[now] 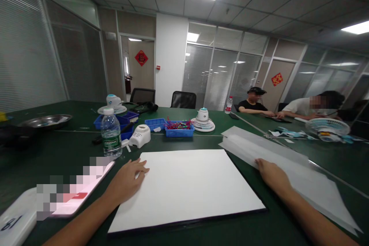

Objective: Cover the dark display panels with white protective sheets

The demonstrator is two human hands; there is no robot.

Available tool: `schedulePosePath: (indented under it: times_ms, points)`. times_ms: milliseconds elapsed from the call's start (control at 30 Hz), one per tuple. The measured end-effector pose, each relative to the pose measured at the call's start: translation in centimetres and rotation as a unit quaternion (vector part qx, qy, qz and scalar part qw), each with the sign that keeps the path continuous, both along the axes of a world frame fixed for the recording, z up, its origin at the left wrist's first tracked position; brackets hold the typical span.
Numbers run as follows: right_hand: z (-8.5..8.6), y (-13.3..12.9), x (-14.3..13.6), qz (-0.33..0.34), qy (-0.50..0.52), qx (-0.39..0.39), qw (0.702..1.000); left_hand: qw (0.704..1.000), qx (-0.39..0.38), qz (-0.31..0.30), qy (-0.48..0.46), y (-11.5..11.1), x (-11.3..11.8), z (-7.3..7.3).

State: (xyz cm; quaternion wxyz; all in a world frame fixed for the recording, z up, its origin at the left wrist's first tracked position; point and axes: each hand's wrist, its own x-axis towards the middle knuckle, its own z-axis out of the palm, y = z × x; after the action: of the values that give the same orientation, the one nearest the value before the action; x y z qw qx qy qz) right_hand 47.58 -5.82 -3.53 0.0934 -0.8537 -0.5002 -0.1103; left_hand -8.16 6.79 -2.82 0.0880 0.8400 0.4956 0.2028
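A large white sheet [187, 184] lies on a dark-edged board on the table in front of me. My left hand [128, 178] rests on its left edge, fingers apart and stretched out. To the right, a stack of translucent paper [288, 165] lies slantwise on the table. My right hand [272, 177] is at the near edge of this stack, its fingers closed on the paper's edge; the fingertips are partly hidden.
Left of the board are a lit phone [86, 188], a white device [19, 211] and a water bottle [111, 134]. Behind it stand a white plastic housing [140, 135], a blue tray of wires [179, 130] and a small fan [203, 120]. Two people sit at the far right.
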Motion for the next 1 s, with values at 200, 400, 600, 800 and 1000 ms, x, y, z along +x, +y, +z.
schedulePosePath:
  times_ms: [200, 400, 600, 800, 1000]
  points:
    - [2.0, -0.9, -4.8, 0.011, -0.087, 0.068, 0.994, 0.999, -0.004, 0.036, -0.013, -0.2, 0.4, -1.1]
    - [1.1, -3.0, -15.1, 0.371, -0.097, 0.071, 0.921, 0.998, -0.042, 0.019, -0.043, 0.4, -0.2, -1.3]
    - [1.7, -5.0, -20.7, 0.563, -0.066, 0.064, 0.822, 0.998, -0.059, -0.011, -0.024, 0.7, 0.1, -1.1]
    - [1.1, -1.8, -11.8, 0.394, -0.022, 0.186, 0.9, 0.998, -0.049, -0.024, 0.018, 1.2, 0.3, -1.4]
    - [-1.2, 0.9, 2.3, 0.134, -0.003, 0.032, 0.99, 0.998, -0.045, -0.027, 0.028, 1.4, 0.7, -1.3]
